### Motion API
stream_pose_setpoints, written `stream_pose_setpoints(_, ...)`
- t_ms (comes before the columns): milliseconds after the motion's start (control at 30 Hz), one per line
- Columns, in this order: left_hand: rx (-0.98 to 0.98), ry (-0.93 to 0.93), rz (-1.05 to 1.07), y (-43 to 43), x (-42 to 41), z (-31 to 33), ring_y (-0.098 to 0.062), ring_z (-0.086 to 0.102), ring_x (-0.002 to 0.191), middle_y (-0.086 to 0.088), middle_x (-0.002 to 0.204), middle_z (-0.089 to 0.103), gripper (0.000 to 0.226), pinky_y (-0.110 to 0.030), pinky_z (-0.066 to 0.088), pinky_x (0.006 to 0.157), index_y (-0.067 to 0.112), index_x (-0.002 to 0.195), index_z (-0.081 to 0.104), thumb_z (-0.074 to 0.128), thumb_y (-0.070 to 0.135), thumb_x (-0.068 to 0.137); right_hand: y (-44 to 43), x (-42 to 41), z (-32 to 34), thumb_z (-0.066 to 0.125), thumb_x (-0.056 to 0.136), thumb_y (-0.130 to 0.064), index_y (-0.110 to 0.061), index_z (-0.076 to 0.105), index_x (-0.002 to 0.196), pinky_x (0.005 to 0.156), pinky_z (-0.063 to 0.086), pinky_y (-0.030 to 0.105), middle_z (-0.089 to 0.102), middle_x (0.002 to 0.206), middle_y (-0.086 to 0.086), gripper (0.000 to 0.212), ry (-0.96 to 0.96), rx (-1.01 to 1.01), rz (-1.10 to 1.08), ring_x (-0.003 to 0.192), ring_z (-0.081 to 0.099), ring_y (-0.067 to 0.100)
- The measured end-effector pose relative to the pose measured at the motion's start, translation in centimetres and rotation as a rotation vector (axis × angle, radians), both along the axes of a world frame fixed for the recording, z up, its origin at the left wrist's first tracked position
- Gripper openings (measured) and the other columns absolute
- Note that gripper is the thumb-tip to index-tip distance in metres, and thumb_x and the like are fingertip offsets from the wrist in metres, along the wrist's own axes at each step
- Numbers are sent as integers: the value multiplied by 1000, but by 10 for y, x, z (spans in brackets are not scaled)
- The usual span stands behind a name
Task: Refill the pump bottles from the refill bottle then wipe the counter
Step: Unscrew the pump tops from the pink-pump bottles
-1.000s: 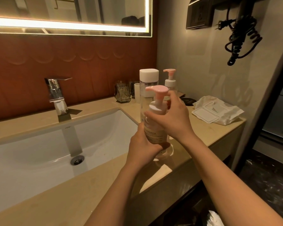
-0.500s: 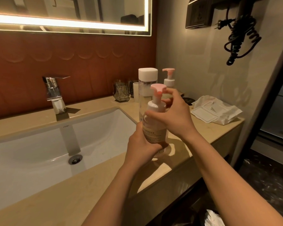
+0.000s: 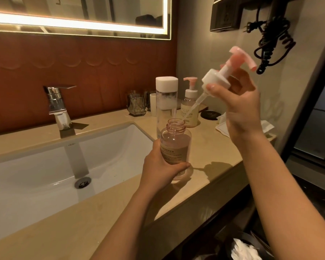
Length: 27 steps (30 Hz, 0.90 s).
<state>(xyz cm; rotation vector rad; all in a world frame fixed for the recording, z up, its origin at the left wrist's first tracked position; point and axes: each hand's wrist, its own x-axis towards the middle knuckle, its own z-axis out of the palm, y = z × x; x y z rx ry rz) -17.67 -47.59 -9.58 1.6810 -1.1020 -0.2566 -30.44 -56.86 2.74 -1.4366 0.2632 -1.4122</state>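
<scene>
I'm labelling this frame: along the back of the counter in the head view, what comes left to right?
Faucet → glass tumbler → white-capped refill bottle → closed pump bottle → black disc.

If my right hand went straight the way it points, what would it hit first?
Right hand, gripping the pump head, points up: probably the wall by the coiled cord, depth unclear.

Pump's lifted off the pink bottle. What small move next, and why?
Probably lay the pump head on the counter: the right hand holds it, the left hand grips the open pump bottle, and the refill bottle stands capped behind.
</scene>
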Motion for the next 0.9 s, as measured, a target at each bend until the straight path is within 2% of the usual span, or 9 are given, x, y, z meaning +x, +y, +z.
stream_pose_setpoints(100, -4, -2, -3, 0, 0, -1, -7, 51, 105, 10, 123, 54, 80, -10, 40, 75, 28, 130, 37, 83, 37, 65, -16, -13, -8, 74, 67, -13, -2, 53, 125, 81, 50, 19, 63, 106, -1, 63, -139, 137, 101, 103, 63, 12)
stream_pose_setpoints(233, -13, -7, 0, 0, -1, 0, -3, 49, 101, 18, 111, 49, 78, -4, 36, 70, 28, 128, 38, 83, 36, 65, -47, -31, -30, 72, 71, 0, -5, 41, 137, 88, 51, 24, 59, 114, 5, 73, -377, 382, 135, 110, 61, 19)
stream_pose_setpoints(300, -19, -5, 0, 0, -1, 0, -4, 49, 101, 18, 110, 48, 78, -6, 37, 71, 30, 127, 38, 84, 37, 64, -58, -38, -42, 74, 67, 1, -9, 40, 138, 86, 52, 24, 58, 118, 5, 79, -375, 413, 51, 113, 60, 19)
stream_pose_setpoints(433, -19, -6, -2, 0, 0, -1, -4, 49, 100, 20, 108, 48, 73, -7, 38, 71, 36, 118, 34, 83, 38, 64, -67, -37, -76, 76, 72, -3, -16, 59, 115, 82, 54, 22, 59, 108, -4, 48, 133, 138, -278, 98, 60, 3)
stream_pose_setpoints(533, -20, 4, -2, 0, 0, 0, -3, 49, 98, 23, 103, 47, 72, -7, 37, 70, 36, 116, 35, 84, 36, 63, -71, -24, -95, 79, 71, -9, -30, 60, 115, 92, 44, 14, 53, 122, -2, 52, 459, -119, -247, 106, 53, 4)
stream_pose_setpoints(633, -6, 17, 2, 0, 1, 0, -5, 50, 98, 21, 102, 48, 72, -9, 39, 70, 36, 114, 36, 85, 36, 62, -78, -12, -107, 80, 71, -10, -36, 58, 117, 82, 30, -5, 49, 122, -2, 58, 700, -314, -253, 105, 44, 3)
stream_pose_setpoints(700, -1, 18, 3, 0, 0, 1, -4, 50, 98, 20, 104, 48, 73, -9, 39, 69, 36, 115, 35, 85, 36, 62, -83, -7, -114, 81, 71, -8, -36, 57, 119, 85, 33, 1, 56, 125, -3, 61, 782, -475, -250, 106, 42, 1)
stream_pose_setpoints(800, 7, 15, 10, 0, -1, 1, -4, 48, 99, 19, 106, 46, 74, -8, 37, 69, 37, 115, 33, 85, 37, 62, -90, -7, -121, 80, 73, -10, -30, 60, 122, 96, 41, 28, 55, 133, -5, 57, 984, -693, -263, 114, 41, 6)
stream_pose_setpoints(900, 10, 8, 17, 0, -1, 0, -3, 47, 99, 20, 107, 45, 74, -7, 37, 69, 37, 116, 32, 85, 38, 62, -91, -10, -121, 78, 75, -13, -26, 61, 124, 104, 40, 40, 51, 139, -4, 53, 1085, -745, -237, 127, 43, 16)
